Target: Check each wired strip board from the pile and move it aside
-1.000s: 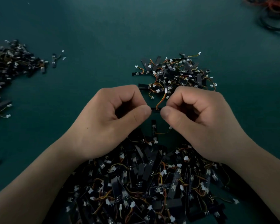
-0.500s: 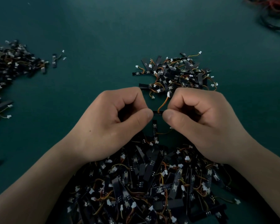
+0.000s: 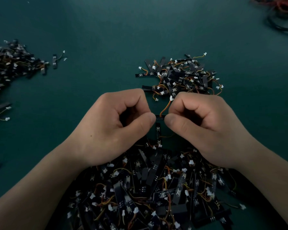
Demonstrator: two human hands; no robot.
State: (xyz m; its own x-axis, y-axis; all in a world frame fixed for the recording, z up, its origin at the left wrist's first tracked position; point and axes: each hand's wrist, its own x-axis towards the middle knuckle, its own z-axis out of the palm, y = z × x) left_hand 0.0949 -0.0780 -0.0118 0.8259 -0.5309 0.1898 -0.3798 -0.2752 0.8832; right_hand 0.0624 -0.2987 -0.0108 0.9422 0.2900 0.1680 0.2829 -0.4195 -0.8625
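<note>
A small black strip board point(image 3: 160, 117) with an orange-yellow wire and a white plug is held level between my two hands above the green table. My left hand point(image 3: 116, 125) pinches its left end between thumb and curled fingers. My right hand point(image 3: 201, 123) pinches its right end the same way. Most of the board is hidden by my thumbs. A large pile of wired strip boards point(image 3: 156, 188) lies under my wrists at the near edge. A smaller heap of boards point(image 3: 181, 77) lies just beyond my hands.
Another heap of boards point(image 3: 8, 67) spreads along the left edge, with one loose board point(image 3: 54, 61) beside it. A bundle of red and black cables point(image 3: 281, 12) sits at the far right corner. The dark green table point(image 3: 90, 30) stretches between them.
Both hands have drifted slightly toward me with the board still pinched between them. The grip is unchanged.
</note>
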